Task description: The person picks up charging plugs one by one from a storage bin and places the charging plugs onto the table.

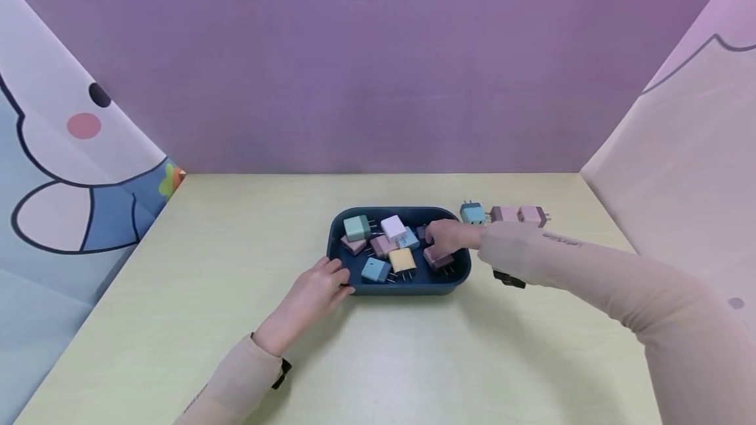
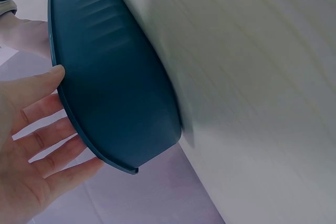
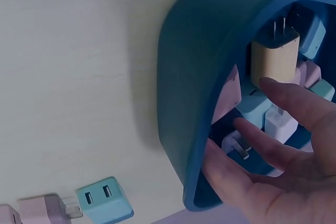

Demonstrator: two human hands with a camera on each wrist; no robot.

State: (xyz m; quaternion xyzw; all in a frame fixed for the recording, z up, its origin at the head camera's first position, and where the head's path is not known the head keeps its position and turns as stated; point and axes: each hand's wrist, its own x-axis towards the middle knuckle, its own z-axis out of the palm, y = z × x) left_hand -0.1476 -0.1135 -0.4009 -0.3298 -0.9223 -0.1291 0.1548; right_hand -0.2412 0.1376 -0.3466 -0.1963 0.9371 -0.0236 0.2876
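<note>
A dark blue plastic bin (image 1: 407, 289) holds several small plug chargers in teal, pink, white, yellow and blue. My left hand (image 1: 319, 287) holds the bin at its front-left corner. In the left wrist view the thumb overlaps the outside of the rim (image 2: 65, 98) and the other fingers pass behind it. Inside the right end of the bin is my right hand (image 1: 451, 235), fingers spread and pointing down among the chargers. In the right wrist view its fingertips are beside a dark charger with prongs (image 3: 236, 145), and its thumb overlaps the yellow charger (image 3: 274, 61).
Right of the bin, a light-blue charger (image 1: 472, 213) and two pink chargers (image 1: 516, 214) stand in a row on the pale wooden table (image 1: 236, 228). A purple backdrop (image 1: 378, 71) rises behind the table, with printed cloth (image 1: 65, 215) on the left.
</note>
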